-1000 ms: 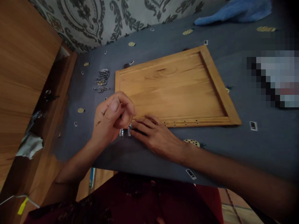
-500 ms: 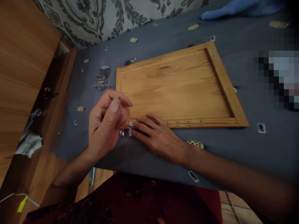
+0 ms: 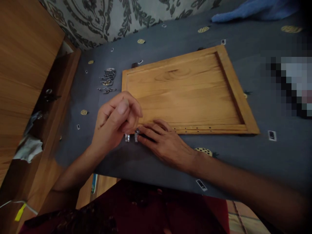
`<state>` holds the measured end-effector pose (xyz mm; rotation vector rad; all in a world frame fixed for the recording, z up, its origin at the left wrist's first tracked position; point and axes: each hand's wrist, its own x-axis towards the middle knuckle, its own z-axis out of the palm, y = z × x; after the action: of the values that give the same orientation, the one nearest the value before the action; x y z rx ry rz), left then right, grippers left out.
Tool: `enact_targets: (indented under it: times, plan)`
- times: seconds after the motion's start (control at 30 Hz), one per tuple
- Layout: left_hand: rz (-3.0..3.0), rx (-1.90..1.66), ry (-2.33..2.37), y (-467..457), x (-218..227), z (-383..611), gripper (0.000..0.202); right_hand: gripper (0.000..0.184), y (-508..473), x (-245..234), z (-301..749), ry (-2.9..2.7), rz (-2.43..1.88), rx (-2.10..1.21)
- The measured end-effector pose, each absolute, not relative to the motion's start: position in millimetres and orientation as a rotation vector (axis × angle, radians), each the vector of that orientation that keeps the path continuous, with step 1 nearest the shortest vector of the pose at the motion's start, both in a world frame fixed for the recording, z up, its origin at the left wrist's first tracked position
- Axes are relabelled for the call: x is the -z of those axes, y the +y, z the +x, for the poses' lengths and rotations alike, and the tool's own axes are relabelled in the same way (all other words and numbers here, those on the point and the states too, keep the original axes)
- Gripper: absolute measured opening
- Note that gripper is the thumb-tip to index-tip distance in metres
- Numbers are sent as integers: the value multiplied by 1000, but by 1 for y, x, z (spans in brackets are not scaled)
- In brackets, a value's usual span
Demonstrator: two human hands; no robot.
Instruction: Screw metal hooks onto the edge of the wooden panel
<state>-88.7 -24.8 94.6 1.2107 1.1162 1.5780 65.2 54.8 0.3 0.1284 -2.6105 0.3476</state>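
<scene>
Resting on the near edge of the wooden board [image 3: 180,94], in the head view, the right hand [image 3: 168,143] is flat, fingers a little apart, beside a small silver piece [image 3: 136,137]. The left hand [image 3: 117,118] is curled up by the board's near left corner; I cannot tell if it holds something. The board sits mid-tabletop [image 3: 156,172]. Wavy metal bits [image 3: 108,77] lie toward the tabletop's left edge.

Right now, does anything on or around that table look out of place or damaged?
The wooden panel shows no obvious damage. A crumpled pale scrap sits in the shadowy recess at left, like litter, and a blue cloth lies bunched at the table's far side.
</scene>
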Motion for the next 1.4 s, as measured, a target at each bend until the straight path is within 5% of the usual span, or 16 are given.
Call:
enact_targets:
  times: [0.2, 0.6, 1.4]
  plan:
    - [1065, -1791, 1271, -26, -92, -74, 25, 27, 55, -1, 66, -2653, 128, -350]
    - [1327, -1480, 1082, -24, -96, -90, 28, 26, 55, -1, 66, -2637, 138, -390]
    - [1188, -1746, 1178, -25, -95, -80, 32, 28, 55, -2, 67, -2672, 128, -380]
